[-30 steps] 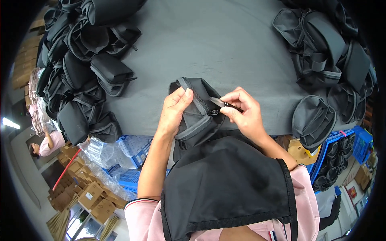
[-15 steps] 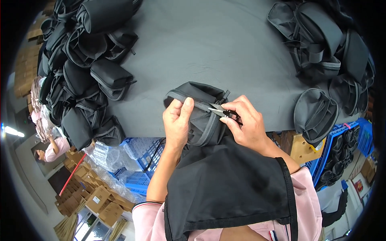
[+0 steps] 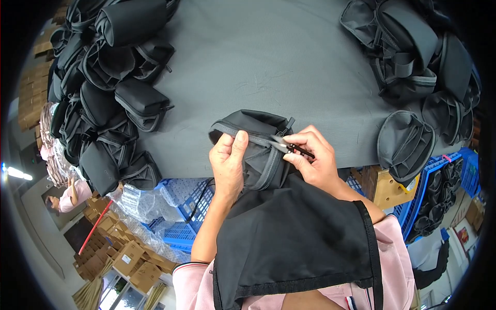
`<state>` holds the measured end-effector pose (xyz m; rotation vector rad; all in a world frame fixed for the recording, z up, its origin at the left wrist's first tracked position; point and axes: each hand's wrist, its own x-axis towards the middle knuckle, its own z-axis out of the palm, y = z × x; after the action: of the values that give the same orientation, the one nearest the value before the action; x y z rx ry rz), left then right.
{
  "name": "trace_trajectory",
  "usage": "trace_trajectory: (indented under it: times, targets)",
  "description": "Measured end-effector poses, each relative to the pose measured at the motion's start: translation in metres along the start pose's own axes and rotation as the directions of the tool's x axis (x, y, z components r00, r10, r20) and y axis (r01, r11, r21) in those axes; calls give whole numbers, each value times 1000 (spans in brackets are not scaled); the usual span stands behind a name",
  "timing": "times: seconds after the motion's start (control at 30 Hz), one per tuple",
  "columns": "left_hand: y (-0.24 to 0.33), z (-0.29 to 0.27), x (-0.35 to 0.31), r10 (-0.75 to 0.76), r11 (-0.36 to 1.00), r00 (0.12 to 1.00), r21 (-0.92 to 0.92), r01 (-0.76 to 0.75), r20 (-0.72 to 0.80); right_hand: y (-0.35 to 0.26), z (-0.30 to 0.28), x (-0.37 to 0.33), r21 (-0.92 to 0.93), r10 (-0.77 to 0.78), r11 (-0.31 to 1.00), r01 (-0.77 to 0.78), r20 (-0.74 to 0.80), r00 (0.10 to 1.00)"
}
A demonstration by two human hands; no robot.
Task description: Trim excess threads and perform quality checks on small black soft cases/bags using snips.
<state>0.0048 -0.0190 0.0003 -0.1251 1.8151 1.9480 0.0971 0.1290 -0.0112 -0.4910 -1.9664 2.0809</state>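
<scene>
A black zippered pouch (image 3: 263, 165) is held up at the near edge of the grey table, its zip edge facing me. My left hand (image 3: 227, 160) grips its left side, thumb on top along the zip band. Between the thumb and fingers of my right hand (image 3: 314, 155) is a pair of thread snips (image 3: 301, 150) with dark handles. The pale blades point left and lie against the zip edge, near a zip pull at the pouch's upper right corner. Whether a thread sits between the blades is too small to tell.
Black pouches (image 3: 98, 103) are heaped along the table's left side, and more pouches (image 3: 413, 57) lie at the right. One open pouch (image 3: 405, 144) rests at the right front edge. Blue crates (image 3: 178, 232) and cardboard boxes (image 3: 129, 258) stand below. A person (image 3: 72, 195) is far left.
The snips have turned slightly in my right hand, their blades still at the zip edge. Both hands and the pouch stay nearly in place; the view has shifted a little.
</scene>
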Motion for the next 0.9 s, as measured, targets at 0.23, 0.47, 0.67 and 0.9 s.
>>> trace_trajectory:
  times: [0.23, 0.47, 0.67, 0.9]
  targets:
    - [4, 6, -2, 9, 1000, 1000, 24, -8, -26, -14, -5, 7, -358, -106, 922, 145, 125, 986]
    - [10, 19, -7, -50, 999, 993, -10, 50, -111, -12, -3, 3, -293, -68, 952, 90, 84, 994]
    - [11, 27, -12, -123, 988, 980, -108, 107, -155, -4, 2, -3, 435, 385, 806, -401, 128, 914]
    - [13, 32, -10, -157, 977, 972, -171, 127, -173, -3, -5, -2, -120, -10, 992, 25, 119, 993]
